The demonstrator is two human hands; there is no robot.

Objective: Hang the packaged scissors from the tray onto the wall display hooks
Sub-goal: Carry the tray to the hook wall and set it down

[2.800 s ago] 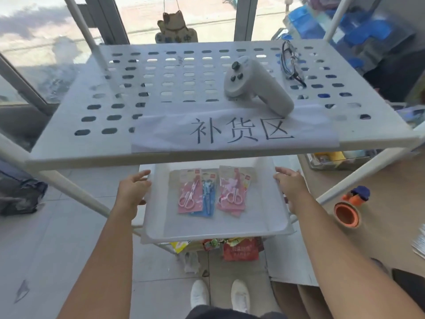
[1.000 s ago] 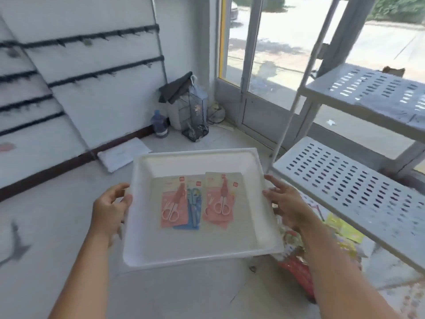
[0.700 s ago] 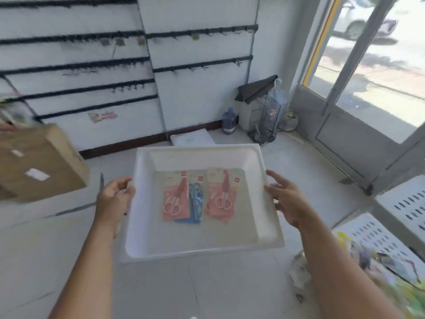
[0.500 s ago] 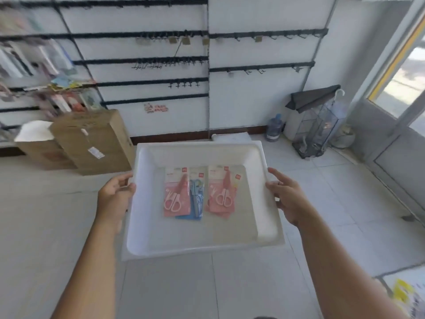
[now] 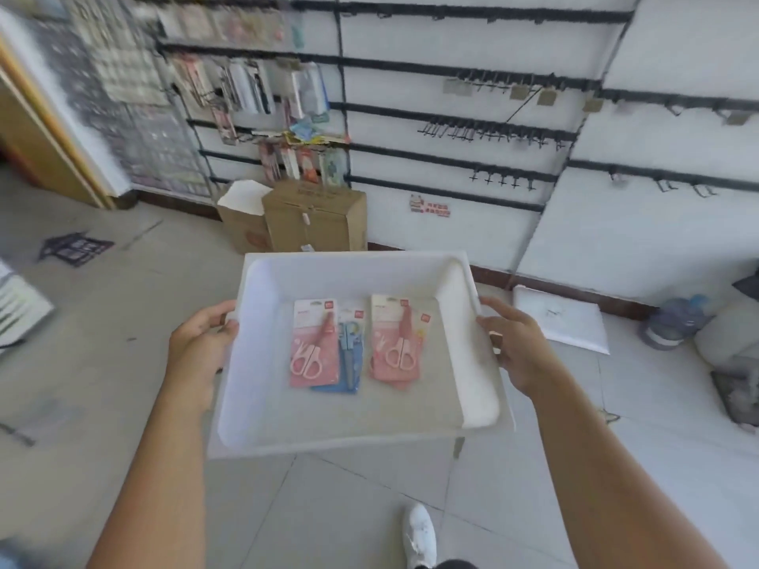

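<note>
A white plastic tray (image 5: 472, 355) is carried level in front of the person, above a tiled floor (image 5: 336, 507). The left hand (image 5: 197, 347) closes on the tray's left rim, thumb over the top edge and fingers curled beneath; the right hand (image 5: 513, 342) clasps the right rim the same way, so each grip holds the tray itself and neither touches the goods. Inside, well apart from both rims and roughly centred between the two hands, lie the packaged scissors: a pink pack (image 5: 313, 342) on the left, a blue pack (image 5: 350, 355) partly tucked under its right edge, and a second pink pack (image 5: 396, 338) just beside that, seemingly stacked on another pink card. All lie flat with their hang-holes toward the far wall of the tray. Bare tray floor surrounds them on every side, widest at the near edge. Ahead stands the white wall display with black rails; its display hooks (image 5: 488, 131) on the right half are mostly bare, while the left section holds hanging merchandise (image 5: 263, 88), blurred. Two cardboard boxes (image 5: 312, 219) sit on the floor against the wall, just beyond the tray's far edge. A white shoe (image 5: 419, 535) shows below.
</note>
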